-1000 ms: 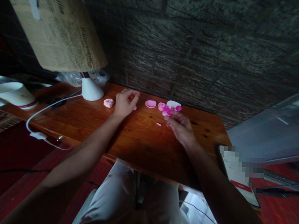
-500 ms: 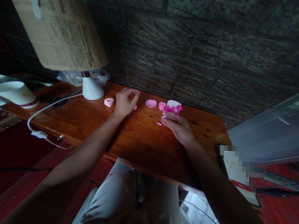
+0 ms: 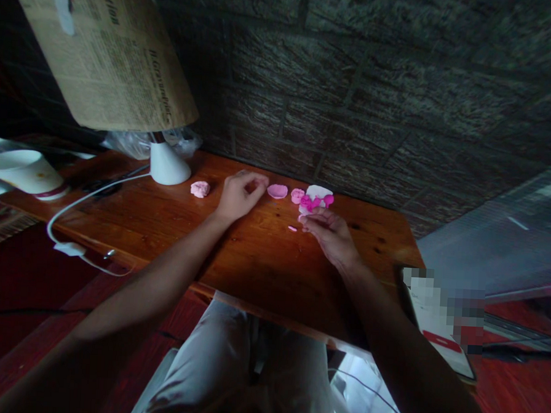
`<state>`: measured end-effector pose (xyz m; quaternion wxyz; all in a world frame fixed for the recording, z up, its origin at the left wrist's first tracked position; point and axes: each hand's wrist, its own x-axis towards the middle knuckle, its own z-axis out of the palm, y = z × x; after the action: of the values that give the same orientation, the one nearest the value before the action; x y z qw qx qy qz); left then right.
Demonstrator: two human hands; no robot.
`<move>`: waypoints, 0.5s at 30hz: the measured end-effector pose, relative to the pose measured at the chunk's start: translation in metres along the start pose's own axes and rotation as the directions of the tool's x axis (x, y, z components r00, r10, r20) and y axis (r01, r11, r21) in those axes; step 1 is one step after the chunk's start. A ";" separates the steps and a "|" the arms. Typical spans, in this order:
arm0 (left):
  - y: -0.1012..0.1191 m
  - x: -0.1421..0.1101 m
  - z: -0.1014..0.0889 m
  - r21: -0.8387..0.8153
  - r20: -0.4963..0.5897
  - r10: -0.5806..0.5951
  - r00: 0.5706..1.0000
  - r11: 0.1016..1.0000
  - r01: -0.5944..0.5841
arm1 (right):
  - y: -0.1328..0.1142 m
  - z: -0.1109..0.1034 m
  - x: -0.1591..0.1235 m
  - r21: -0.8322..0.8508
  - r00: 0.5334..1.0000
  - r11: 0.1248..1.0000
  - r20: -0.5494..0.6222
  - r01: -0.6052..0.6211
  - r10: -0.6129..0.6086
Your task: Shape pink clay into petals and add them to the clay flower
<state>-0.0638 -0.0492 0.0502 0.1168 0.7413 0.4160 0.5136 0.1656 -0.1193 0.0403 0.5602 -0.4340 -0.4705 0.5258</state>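
Beyond the right fingers (image 3: 318,226), bits (image 3: 308,201) are showing magenta; beside the left fingers (image 3: 255,178), a dish (image 3: 277,191) is showing pink; left of both, a tan shade (image 3: 121,56) is bearing print.

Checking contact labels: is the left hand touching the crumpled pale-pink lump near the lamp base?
No: wooden tabletop shows between the left hand and the pale-pink lump.

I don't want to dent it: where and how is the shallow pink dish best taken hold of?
Probably pinch the pink dish lightly by its near rim, thumb inside, fingertip outside, coming from the person's side. It sits open side up, its rim seemingly raised; the wall is behind, the left hand close on its left, a pink lump on its right.
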 end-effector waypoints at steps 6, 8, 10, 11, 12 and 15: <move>0.023 -0.014 0.030 -0.495 0.537 0.045 0.843 0.826 0.271 | 0.001 -0.001 0.000 -0.119 0.999 0.992 0.024 0.045 -0.043; 0.026 -0.016 0.034 -0.508 0.641 0.042 0.766 0.771 0.383 | 0.002 -0.003 0.001 -0.125 0.998 0.990 0.027 0.060 -0.057; 0.027 -0.016 0.034 -0.515 0.671 0.023 0.741 0.734 0.443 | 0.002 -0.005 0.001 -0.146 0.997 0.987 0.033 0.072 -0.068; 0.028 -0.016 0.033 -0.521 0.666 0.010 0.746 0.721 0.456 | 0.002 -0.005 0.001 -0.160 0.997 0.984 0.036 0.079 -0.074; 0.028 -0.015 0.032 -0.529 0.654 -0.004 0.757 0.713 0.461 | 0.001 -0.005 0.001 -0.171 0.996 0.982 0.040 0.084 -0.078; 0.030 -0.014 0.029 -0.523 0.627 -0.044 0.778 0.717 0.461 | 0.000 -0.004 0.000 -0.175 0.996 0.981 0.049 0.081 -0.074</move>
<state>-0.0256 -0.0709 0.0464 0.5590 0.7035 0.2577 0.3552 0.1696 -0.1195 0.0396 0.5294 -0.4521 -0.5438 0.4687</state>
